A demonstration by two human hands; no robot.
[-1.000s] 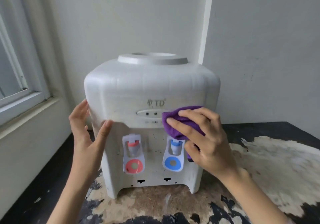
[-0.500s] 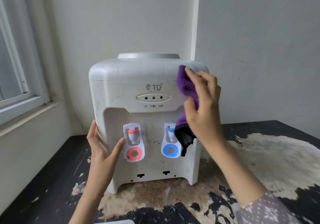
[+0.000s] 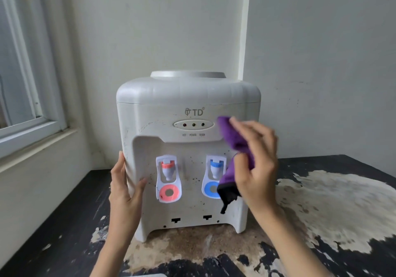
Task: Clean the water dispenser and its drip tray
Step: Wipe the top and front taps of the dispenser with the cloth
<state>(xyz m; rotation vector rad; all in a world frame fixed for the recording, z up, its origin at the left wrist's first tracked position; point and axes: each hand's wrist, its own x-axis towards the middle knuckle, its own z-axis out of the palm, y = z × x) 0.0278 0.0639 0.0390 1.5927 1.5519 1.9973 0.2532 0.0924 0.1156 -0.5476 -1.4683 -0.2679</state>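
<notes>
Gripping purple cloth [image 3: 236, 141], right hand [image 3: 255, 165] rubs speckled white dispenser [image 3: 188, 96]; left hand [image 3: 124, 189] spread, steadying side.

White water dispenser [image 3: 188, 148] upright on a worn black table [image 3: 321, 201], steadied at its lower left edge by the left hand [image 3: 125, 188], fingers straight, thumb on the front. Purple cloth [image 3: 234, 146] gripped in the right hand [image 3: 256, 165], pressed to the front panel, above and beside the blue tap [image 3: 215, 169]. Dark cloth corner hanging below the grip, over the blue ring; red tap [image 3: 168, 170] well left of it.
</notes>
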